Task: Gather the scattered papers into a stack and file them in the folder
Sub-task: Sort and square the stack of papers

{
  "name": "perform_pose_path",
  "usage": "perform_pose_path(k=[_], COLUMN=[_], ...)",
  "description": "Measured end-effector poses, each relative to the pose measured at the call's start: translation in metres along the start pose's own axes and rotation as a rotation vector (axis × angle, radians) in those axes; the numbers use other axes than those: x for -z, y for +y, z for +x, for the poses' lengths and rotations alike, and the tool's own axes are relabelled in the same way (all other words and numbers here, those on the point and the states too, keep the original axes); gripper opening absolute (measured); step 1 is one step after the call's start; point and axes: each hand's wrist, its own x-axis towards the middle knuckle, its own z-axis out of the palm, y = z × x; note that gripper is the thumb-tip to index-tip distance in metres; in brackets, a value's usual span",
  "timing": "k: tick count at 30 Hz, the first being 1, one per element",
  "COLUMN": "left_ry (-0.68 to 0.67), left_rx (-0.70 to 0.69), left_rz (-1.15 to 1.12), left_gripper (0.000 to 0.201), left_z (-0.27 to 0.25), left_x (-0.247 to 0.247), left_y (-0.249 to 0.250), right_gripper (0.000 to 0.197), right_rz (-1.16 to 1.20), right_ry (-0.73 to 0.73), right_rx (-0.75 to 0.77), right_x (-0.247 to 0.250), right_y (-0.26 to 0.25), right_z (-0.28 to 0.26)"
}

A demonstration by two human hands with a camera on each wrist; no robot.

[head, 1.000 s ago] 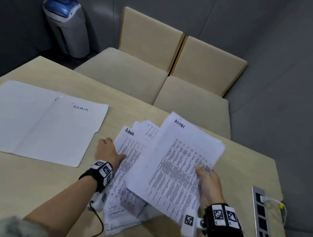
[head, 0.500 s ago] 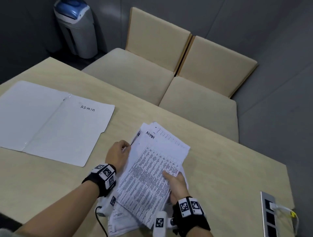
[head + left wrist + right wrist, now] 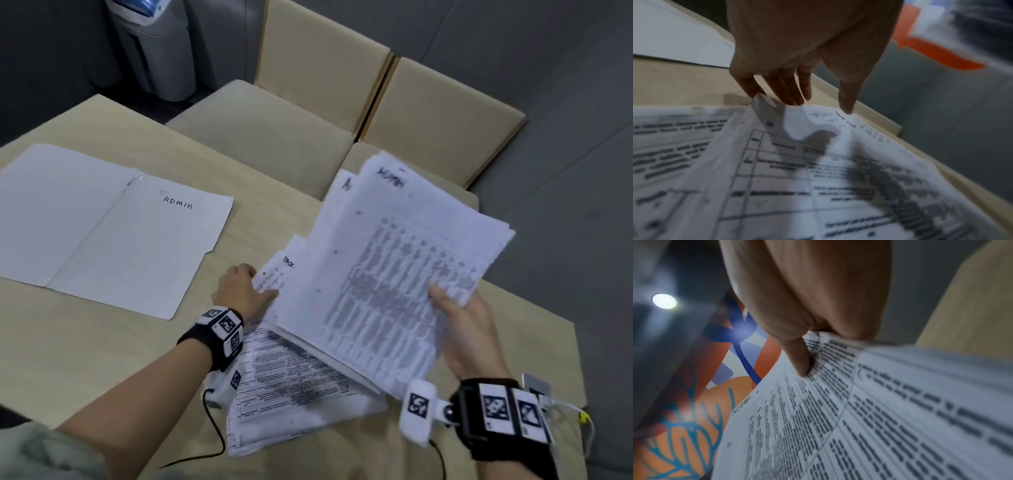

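Change vs half a sec ago: the right hand has lifted a wad of white printed sheets up and out to the right. Back then that wad lay low over the pile with the hand on top. It's now tilted up over the far edge of the pale wooden worktop, fanned at its top corners. So the pile is split again, not squared; judging by this, gathering is only part done and filing hasn't started.

Right fingers: thumb pressed on the printed face, remaining fingers curled behind the wad's right edge, a firm pinch on several sheets.

Left hand: fingers fairly straight, tips at the top-left corner of the loose printed sheets lying flat on the worktop, one corner curled up under them. Wrist view is blurred, so prob. touching and steadying, not gripping.

The open white card folder marked ADMIN lies flat to the left, well apart from both piles, nothing in it.
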Motion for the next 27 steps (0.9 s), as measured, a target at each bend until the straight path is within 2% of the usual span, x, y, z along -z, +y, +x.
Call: perform_pose_path(k=[2, 4, 8, 11, 14, 17, 19, 21, 24, 27], left_ry=[-0.056, -0.092, -0.113, -0.138, -0.252, -0.333, -0.402, -0.442, -0.351, -0.211], left_rx=[-0.048, -0.09, -0.001, 0.035, 0.003, -0.054, -0.064, -0.051, -0.039, -0.041], left_rz=[0.192, 0.232, 0.166, 0.137, 0.143, 0.043, 0.005, -0.025, -0.124, -0.176], left_gripper=[0.075, 0.078, 0.052, 0.042, 0.04, 0.03, 0.016, 0.017, 0.031, 0.024], left_z=[-0.003, -0.003, -0.003, -0.009, -0.019, -0.024, -0.025, -0.026, -0.022, -0.016], left_x=[-0.006, -0.01, -0.007, -0.006, -0.006, -0.003, 0.0, 0.001, 0.0, 0.001], left_y=[0.001, 0.001, -0.002, -0.009, -0.015, -0.014, -0.012, -0.01, -0.008, -0.005], right_gripper=[0.034, 0.036, 0.038, 0.044, 0.052, 0.045, 0.04, 0.038, 0.041, 0.04], right_rz=[-0.073, -0.066, -0.064, -0.083, -0.139, -0.057, 0.008, 0.007, -0.065, -0.066], right_ry=[0.109, 0.185, 0.304, 0.354, 0.38, 0.302, 0.29, 0.306, 0.288, 0.243], right_rx=[-0.04, -0.134, -0.446, -0.592, -0.57, -0.531, -0.538, -0.556, -0.574, -0.535], right_x=[0.02, 0.036, 0.056, 0.045, 0.03, 0.021, 0.016, 0.013, 0.011, 0.018], right_y=[0.002, 0.023, 0.106, 0.147, 0.156, 0.148, 0.146, 0.151, 0.151, 0.144], right_z=[0.001, 0.001, -0.011, -0.024, -0.026, -0.018, -0.011, -0.006, -0.004, 0.001])
